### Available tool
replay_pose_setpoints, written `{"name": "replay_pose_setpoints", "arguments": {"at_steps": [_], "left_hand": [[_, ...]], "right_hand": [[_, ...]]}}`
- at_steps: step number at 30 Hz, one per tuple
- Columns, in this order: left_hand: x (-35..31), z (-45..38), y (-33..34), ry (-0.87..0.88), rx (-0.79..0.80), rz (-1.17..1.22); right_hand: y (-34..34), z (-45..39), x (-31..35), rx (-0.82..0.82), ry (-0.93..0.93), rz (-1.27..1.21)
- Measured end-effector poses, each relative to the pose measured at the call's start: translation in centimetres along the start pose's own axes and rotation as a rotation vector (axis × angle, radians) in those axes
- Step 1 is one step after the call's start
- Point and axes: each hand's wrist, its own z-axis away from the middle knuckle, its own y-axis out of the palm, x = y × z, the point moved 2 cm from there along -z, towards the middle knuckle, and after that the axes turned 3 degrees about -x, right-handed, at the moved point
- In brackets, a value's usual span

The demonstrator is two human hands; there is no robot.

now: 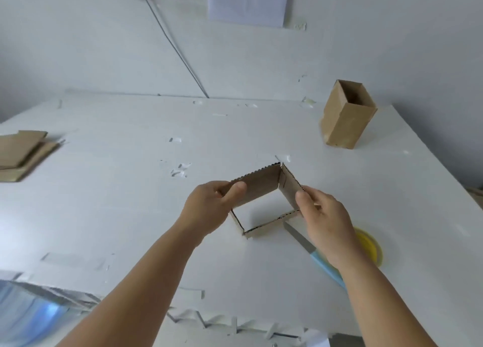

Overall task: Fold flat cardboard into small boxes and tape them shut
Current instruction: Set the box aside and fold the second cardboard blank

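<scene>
Head cam, only view: a person stands at a white table [130, 203] w/ both bare forearms reaching in from the bottom edge. Between the hands is a cardboard sleeve [264, 187], opened into a four-sided tube w/ both ends open, so the tabletop shows through the middle. It sits about center of the table, a bit right, lower edge at or just over the surface; can't tell if it's touching. Left hand [209, 205] grips the sleeve's left corner, thumb curled over the inside of the far panel, other fingers wrapped behind the outside. Right hand [321, 213] pinches the right corner, thumb on the inner face of the right panel, fingers curled round the outside. Corrugated edges show along the top rims. Just under the right wrist lies a knife [311, 250] w/ a grey blade and light-blue handle, flat on the table, part hidden by the arm. Beside it, right of the wrist, a yellow tape roll [371, 244] peeks out, mostly covered. Far right, near the wall, a finished box [345, 116] stands upright w/ its top open, well apart from the hands. Far left edge has a stack of flat cardboard [23, 153], several sheets, not squared up. Small tape scraps [180, 170] are scattered over the tabletop, more hanging off the near edge. On the wall behind: a grey cable [177, 51] running down to the table's back edge, and a sheet of paper [248, 1] stuck up top.
</scene>
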Motion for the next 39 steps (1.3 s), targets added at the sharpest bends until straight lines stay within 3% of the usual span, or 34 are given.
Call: {"name": "replay_pose_setpoints", "arguments": {"at_steps": [3,8,16,25,31,39], "left_hand": [[0.0,0.4,-0.4,-0.025,-0.026,0.119],[1.3,0.7,-0.1,0.06,0.045,0.218],[4.2,0.5,0.8,0.357,0.038,-0.138],[3.8,-1.3,1.0,0.432,-0.096,-0.113],[4.3,-0.5,0.3,0.456,-0.029,-0.076],[5.1,-0.3,-0.2,0.455,-0.003,-0.113]], "right_hand": [[0.4,0.4,-0.1,-0.067,0.112,-0.107],[1.5,1.4,-0.1,-0.045,0.212,-0.142],[3.2,2.6,-2.5,-0.078,0.098,0.094],[4.4,3.3,-2.1,-0.383,-0.048,-0.022],[4.7,2.8,-2.4,-0.364,-0.052,-0.018],[5.2,2.7,-2.4,-0.291,-0.231,0.266]]}}
